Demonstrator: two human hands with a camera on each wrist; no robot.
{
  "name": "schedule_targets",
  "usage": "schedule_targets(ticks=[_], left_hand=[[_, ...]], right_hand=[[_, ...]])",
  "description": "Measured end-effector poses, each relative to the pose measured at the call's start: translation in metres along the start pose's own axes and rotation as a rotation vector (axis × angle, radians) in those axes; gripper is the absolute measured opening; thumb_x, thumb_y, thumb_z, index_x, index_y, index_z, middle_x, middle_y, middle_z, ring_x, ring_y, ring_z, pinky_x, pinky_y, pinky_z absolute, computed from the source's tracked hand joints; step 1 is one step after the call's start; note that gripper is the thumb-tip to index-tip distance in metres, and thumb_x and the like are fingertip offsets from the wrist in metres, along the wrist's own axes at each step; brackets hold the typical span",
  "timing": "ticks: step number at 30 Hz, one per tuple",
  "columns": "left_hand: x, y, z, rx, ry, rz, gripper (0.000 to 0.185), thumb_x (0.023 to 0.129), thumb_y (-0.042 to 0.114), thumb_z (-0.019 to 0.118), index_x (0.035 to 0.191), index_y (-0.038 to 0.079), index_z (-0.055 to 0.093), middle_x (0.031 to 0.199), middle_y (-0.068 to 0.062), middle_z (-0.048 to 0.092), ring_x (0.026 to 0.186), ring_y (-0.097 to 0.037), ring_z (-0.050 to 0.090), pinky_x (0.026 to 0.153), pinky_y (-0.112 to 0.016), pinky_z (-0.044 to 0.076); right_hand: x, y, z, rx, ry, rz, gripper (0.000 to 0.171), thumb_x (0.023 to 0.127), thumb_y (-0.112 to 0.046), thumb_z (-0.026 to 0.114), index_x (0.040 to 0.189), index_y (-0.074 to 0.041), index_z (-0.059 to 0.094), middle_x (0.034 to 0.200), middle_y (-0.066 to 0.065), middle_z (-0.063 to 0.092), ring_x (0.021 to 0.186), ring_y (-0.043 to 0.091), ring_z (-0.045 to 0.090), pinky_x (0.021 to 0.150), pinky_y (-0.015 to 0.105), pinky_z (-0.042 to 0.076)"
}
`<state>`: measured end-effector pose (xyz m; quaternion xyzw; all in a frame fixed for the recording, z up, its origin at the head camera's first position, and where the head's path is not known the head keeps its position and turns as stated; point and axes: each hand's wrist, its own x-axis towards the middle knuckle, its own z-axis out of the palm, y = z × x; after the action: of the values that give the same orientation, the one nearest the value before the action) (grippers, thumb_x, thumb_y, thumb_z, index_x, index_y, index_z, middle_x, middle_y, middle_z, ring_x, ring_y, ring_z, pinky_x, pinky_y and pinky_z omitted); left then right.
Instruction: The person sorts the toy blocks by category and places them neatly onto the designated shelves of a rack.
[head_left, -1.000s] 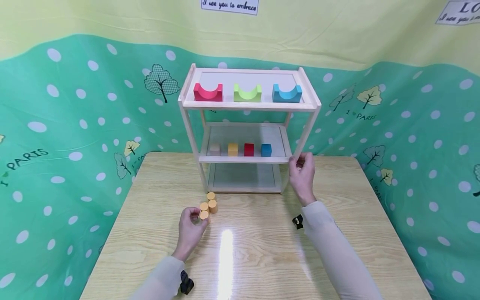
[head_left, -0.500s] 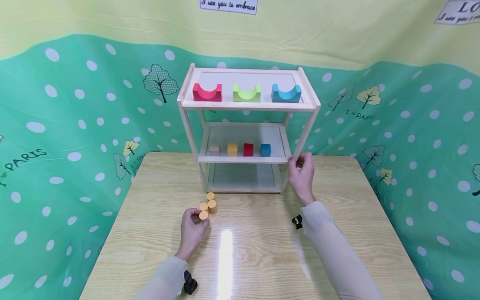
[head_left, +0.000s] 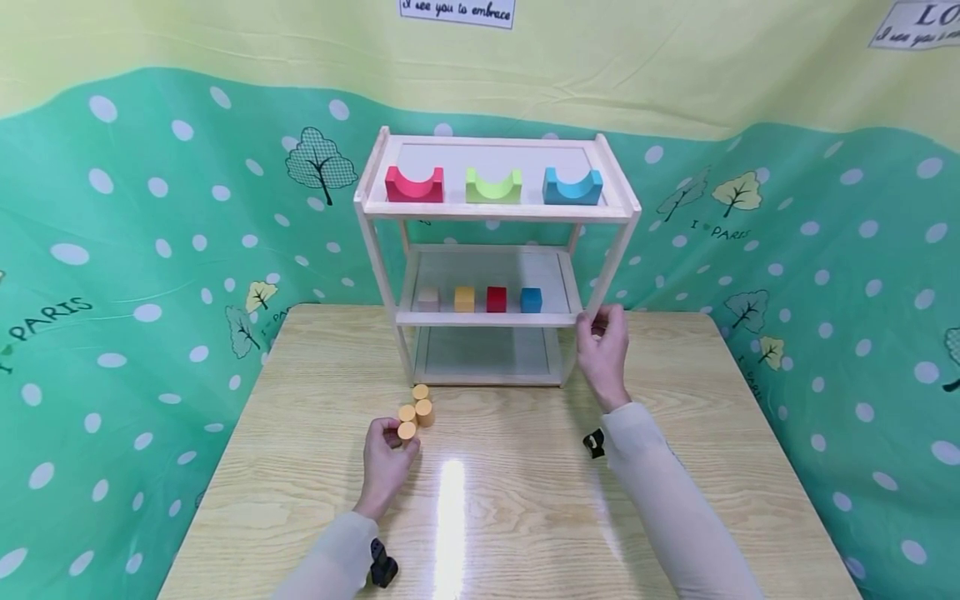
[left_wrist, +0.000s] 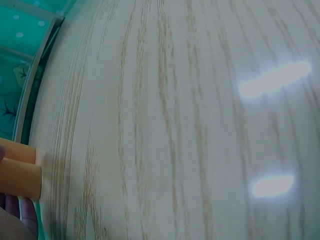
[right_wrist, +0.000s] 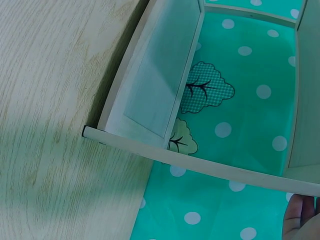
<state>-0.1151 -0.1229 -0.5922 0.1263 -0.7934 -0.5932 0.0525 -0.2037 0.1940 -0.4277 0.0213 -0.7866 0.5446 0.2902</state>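
Orange cylinder (head_left: pixel 407 430) partly hidden inside left hand (head_left: pixel 384 462) grip.

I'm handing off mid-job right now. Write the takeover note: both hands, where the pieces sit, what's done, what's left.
Left hand: grips the nearest orange cylinder on the table.
Right hand: grips the shelf rack's front right post at middle-shelf height.
Pieces: three more orange cylinders stand in a cluster in front of the rack.
Done: arch blocks on top shelf, four cubes on middle shelf.
Left: bottom shelf bare, likely for the cylinders.
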Motion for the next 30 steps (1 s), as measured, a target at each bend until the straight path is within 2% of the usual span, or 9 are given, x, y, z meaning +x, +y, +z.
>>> schedule_targets(ticks=[10,18,23,30], left_hand=[[0.0,0.002,0.0,0.006,0.009,-0.003,0.043,0.078,-0.003,0.071,0.112,-0.001,0.044,0.108,-0.014,0.05,0.095,-0.026,0.053,0.086,-0.035,0.048],[-0.003,0.002,0.001,0.021,0.016,0.021,0.041,0.078,-0.004,0.071,0.11,0.0,0.045,0.107,-0.012,0.051,0.094,-0.025,0.053,0.084,-0.034,0.048],[-0.007,0.006,0.001,0.016,0.013,0.053,0.041,0.077,-0.004,0.072,0.109,-0.001,0.046,0.107,-0.013,0.052,0.094,-0.025,0.054,0.084,-0.035,0.049],[-0.012,0.018,0.004,-0.01,-0.017,0.101,0.04,0.075,-0.003,0.074,0.106,0.002,0.048,0.106,-0.01,0.053,0.094,-0.023,0.055,0.083,-0.029,0.049]], right_hand=[[0.0,0.003,0.001,-0.015,0.0,0.001,0.015,0.094,0.001,0.052,0.105,0.01,0.047,0.098,0.02,0.051,0.082,0.019,0.05,0.072,0.024,0.044],[0.007,0.041,0.005,-0.006,0.004,0.014,0.017,0.095,-0.005,0.055,0.107,0.005,0.049,0.1,0.018,0.051,0.082,0.022,0.05,0.072,0.033,0.045],[0.007,0.043,0.006,-0.013,0.008,0.013,0.019,0.096,-0.012,0.055,0.107,0.002,0.049,0.1,0.012,0.052,0.084,0.018,0.05,0.073,0.031,0.046],[0.007,0.043,0.006,-0.019,0.016,0.004,0.015,0.096,-0.013,0.054,0.105,-0.001,0.049,0.098,0.009,0.052,0.082,0.017,0.051,0.072,0.028,0.046]])
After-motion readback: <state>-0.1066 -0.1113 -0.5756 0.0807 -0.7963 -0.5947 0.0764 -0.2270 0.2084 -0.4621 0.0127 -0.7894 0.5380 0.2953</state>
